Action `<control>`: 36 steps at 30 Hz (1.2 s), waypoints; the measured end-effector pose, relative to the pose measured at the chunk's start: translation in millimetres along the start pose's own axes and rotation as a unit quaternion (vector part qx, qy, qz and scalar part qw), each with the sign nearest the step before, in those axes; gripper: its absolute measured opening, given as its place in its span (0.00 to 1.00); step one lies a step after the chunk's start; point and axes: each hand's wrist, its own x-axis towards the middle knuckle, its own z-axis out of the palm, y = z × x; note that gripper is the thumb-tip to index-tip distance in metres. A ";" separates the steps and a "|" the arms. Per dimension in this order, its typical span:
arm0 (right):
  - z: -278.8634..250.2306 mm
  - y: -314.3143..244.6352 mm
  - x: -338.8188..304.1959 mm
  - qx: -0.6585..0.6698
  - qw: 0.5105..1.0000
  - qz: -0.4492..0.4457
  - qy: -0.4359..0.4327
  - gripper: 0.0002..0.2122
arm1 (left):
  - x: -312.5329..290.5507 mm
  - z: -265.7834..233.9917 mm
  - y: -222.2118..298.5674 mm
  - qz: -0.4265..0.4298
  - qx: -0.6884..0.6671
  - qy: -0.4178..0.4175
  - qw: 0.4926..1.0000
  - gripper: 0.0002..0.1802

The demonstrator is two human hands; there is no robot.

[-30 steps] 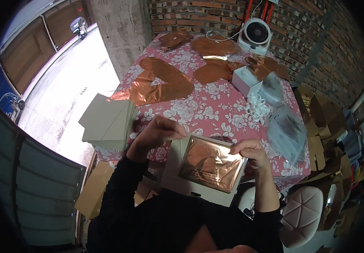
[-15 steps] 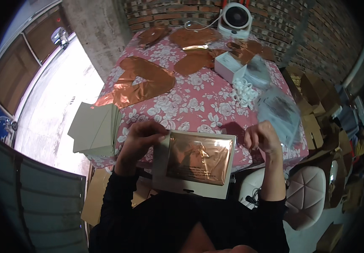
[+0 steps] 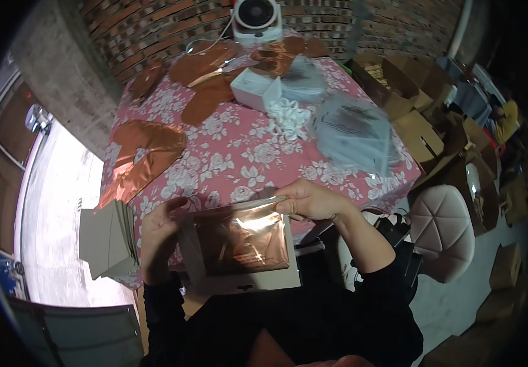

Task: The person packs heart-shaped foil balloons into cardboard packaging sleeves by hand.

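A grey card [image 3: 239, 283] with a small hang slot is held upright-tilted at the near table edge. On its face lies a folded copper-coloured foil piece [image 3: 242, 238], glossy as if under clear film. My right hand [image 3: 313, 200] pinches the card's upper right corner, thumb toward me. At the card's left edge, my left hand [image 3: 161, 229] grips near the upper corner; some of its fingers are hidden in shadow. Left of that hand stands a stack of grey cards [image 3: 108, 238].
Flat copper foil shapes [image 3: 153, 147] lie on the pink flowered tablecloth [image 3: 215, 165]. Beyond are a white box [image 3: 254, 88], white ribbon coils [image 3: 289, 118], clear plastic bags [image 3: 355, 131] and a white fan [image 3: 256, 21]. Cardboard boxes [image 3: 420, 134] and a padded chair [image 3: 441, 232] stand right.
My right hand has come from beside the card to grip its upper right corner. My left hand has shifted down its left edge. The view has turned to the right.
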 end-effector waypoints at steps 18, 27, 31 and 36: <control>3.5 10.5 0.9 0.124 0.977 -0.043 0.165 0.27 | -42.6 -5.1 12.7 -0.026 -0.081 0.116 0.990 0.19; 22.9 1.4 45.3 0.042 0.989 -0.035 0.135 0.20 | -295.4 -108.4 10.1 0.255 -0.183 0.639 0.702 0.16; 80.3 2.3 53.8 0.047 0.998 -0.005 -0.047 0.23 | -429.9 -142.7 -92.8 0.198 -0.221 0.766 0.570 0.10; 131.5 23.2 74.9 0.032 0.968 -0.009 -0.247 0.30 | -491.4 -141.6 -229.5 0.169 -0.273 0.796 0.513 0.08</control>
